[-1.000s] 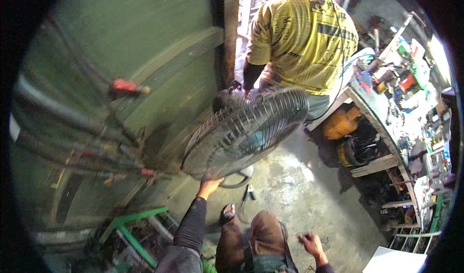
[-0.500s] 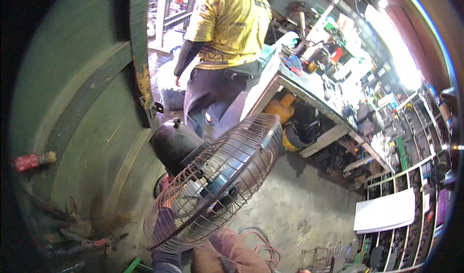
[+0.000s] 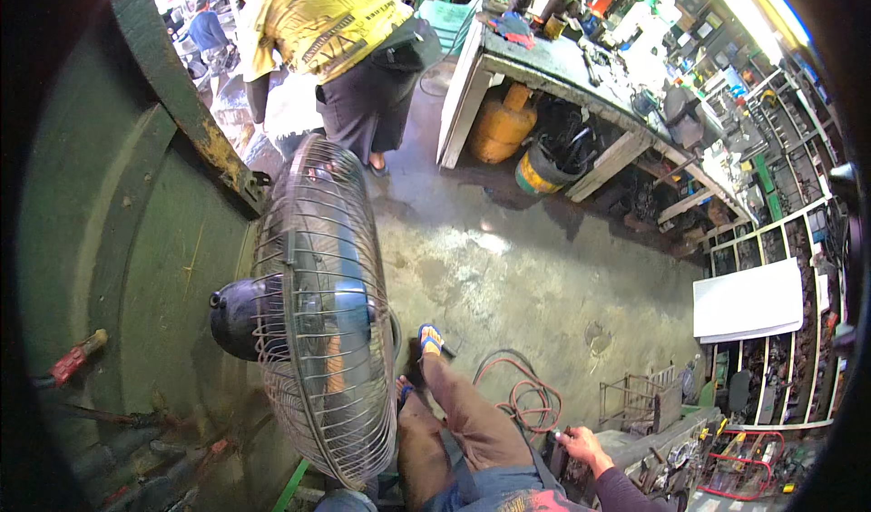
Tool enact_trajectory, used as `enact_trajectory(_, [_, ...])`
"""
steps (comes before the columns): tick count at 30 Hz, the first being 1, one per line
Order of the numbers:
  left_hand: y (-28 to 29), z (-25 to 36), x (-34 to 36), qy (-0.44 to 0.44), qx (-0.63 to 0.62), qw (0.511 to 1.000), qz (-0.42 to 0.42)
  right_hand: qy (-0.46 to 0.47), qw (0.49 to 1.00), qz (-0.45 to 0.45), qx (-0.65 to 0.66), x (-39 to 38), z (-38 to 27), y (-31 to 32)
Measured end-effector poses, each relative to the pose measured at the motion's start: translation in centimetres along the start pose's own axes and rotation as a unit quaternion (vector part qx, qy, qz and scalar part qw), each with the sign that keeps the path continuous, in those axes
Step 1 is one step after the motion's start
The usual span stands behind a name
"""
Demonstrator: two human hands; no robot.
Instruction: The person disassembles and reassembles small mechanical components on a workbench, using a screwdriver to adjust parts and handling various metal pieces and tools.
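A pedestal-type fan head with a rusty wire cage [image 3: 318, 303] stands at left centre, close to me. Its dark motor housing [image 3: 238, 319] points to the left, and blue blades show through the wires. My left hand is not visible; the fan cage covers much of that side. At the lower right, my right hand [image 3: 585, 447] rests by the near corner of a cluttered metal bench [image 3: 658, 462]. Its fingers are curled around or against something small and dark that I cannot make out. My legs [image 3: 481, 421] stretch forward in brown trousers, with blue sandals.
A person in a yellow shirt [image 3: 331, 22] bends over beyond the fan. A long workbench [image 3: 562, 81] has an orange gas cylinder [image 3: 502, 129] and a bucket [image 3: 540, 169] beneath. Red hoses [image 3: 535, 399] coil on the floor. White sheets [image 3: 748, 302] lie against shelving. A green metal panel [image 3: 118, 240] stands left.
The fan head has turned to a more upright angle and stands further left in view. My view has swung; my right hand and legs now show more fully. The person in yellow now bends forward.
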State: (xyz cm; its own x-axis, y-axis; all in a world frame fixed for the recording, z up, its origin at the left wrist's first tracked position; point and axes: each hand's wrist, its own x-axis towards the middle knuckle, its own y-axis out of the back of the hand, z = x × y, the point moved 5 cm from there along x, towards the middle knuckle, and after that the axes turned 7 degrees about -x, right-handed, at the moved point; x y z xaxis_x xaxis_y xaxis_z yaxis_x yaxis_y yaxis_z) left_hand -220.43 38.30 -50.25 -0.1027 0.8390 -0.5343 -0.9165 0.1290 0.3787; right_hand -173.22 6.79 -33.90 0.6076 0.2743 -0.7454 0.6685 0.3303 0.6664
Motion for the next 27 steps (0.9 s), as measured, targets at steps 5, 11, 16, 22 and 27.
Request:
enact_trajectory(5, [-0.7, -2.0, -1.9, 0.047, -0.002, 0.999, 0.005, 0.025, 0.999, 0.01, 0.025, -0.9, -1.6, 1.7])
enact_trajectory(11, [-0.4, -0.6, 0.7, 0.046, 0.028, 0.999, 0.003, -0.019, 0.996, 0.009, 0.089, 0.6, -0.9, 2.2])
enact_trajectory(16, [-1.1, 0.6, 3.0, 0.044, 0.05, 0.998, 0.001, -0.053, 0.99, -0.008, 0.133, 1.3, 3.3, 0.2])
enact_trajectory(22, [-2.8, 1.7, 2.3, 0.047, 0.09, 0.995, 0.013, -0.071, 0.982, 0.05, 0.168, 4.4, 9.2, -2.2])
enact_trajectory(27, [-6.9, 0.4, -1.6, 0.117, 0.144, 0.981, 0.061, -0.031, 0.974, 0.094, 0.203, 10.9, 11.2, 1.2])
